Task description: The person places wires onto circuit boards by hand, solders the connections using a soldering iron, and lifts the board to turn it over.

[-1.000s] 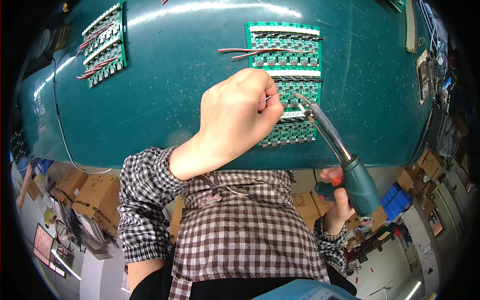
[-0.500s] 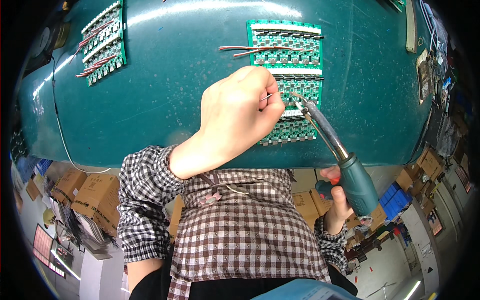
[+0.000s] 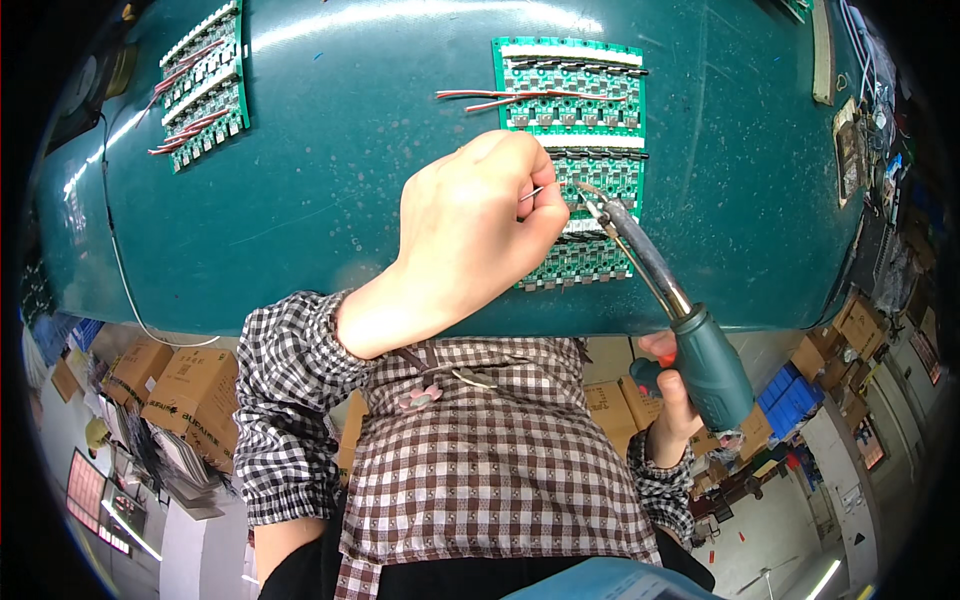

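A green panel of circuit boards [image 3: 622,178] lies on the table before me, with white strips and black parts in rows. My left hand [image 3: 472,222] is closed in a pinch over its left side, thumb against forefinger. A thin wire [image 3: 533,193] shows between those fingertips; the rest of it is hidden. My right hand [image 3: 678,408] grips a dark green soldering gun [image 3: 712,368] with a red trigger. The gun's tip is over the panel, just right of my left fingertips. Red and white wires [image 3: 500,97] lie across the panel's upper rows, their ends sticking out leftward.
The green table [image 3: 330,190] is curved by the lens. A second circuit-board panel [image 3: 207,90] with red and white wires lies at the far left. A cable [image 3: 118,245] hangs over the left edge. Cardboard boxes [image 3: 195,395] and blue bins [image 3: 790,402] stand beyond the table.
Both hands stay almost in place. The soldering gun's handle has shifted very slightly to the left, its tip still beside my left fingertips.
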`<state>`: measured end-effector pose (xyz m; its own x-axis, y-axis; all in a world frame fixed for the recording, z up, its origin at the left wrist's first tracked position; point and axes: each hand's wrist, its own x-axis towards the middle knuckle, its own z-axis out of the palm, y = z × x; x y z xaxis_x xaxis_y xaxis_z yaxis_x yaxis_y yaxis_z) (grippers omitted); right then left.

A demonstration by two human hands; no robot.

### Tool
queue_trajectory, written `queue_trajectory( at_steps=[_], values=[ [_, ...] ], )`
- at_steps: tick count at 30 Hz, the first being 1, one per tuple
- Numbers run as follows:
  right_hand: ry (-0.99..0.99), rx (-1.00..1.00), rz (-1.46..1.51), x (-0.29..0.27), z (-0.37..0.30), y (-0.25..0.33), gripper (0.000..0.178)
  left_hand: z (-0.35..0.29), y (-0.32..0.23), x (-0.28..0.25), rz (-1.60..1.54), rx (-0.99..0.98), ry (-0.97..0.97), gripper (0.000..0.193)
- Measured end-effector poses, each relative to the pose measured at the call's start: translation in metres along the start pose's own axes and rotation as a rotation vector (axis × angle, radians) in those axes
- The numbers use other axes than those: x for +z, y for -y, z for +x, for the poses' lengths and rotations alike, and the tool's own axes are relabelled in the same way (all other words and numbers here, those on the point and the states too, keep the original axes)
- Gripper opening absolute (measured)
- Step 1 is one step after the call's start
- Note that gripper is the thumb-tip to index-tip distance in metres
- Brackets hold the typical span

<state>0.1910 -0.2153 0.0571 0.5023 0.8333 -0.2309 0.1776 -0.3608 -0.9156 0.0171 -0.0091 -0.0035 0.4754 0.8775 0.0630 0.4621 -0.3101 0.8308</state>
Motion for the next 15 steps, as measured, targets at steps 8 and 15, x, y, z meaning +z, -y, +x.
queue_trajectory(
  at_steps=[8,15],
  values=[
    [-0.003,0.001,-0.003,0.001,0.0017,0.0011,0.051,0.0001,-0.0002,-0.0008,0.002,-0.002,0.006,0.015],
    [0.01,-0.006,-0.014,0.0022,0.0023,0.0013,0.049,0.0004,-0.0006,-0.0018,0.004,0.0,0.016,0.015]
  ],
)
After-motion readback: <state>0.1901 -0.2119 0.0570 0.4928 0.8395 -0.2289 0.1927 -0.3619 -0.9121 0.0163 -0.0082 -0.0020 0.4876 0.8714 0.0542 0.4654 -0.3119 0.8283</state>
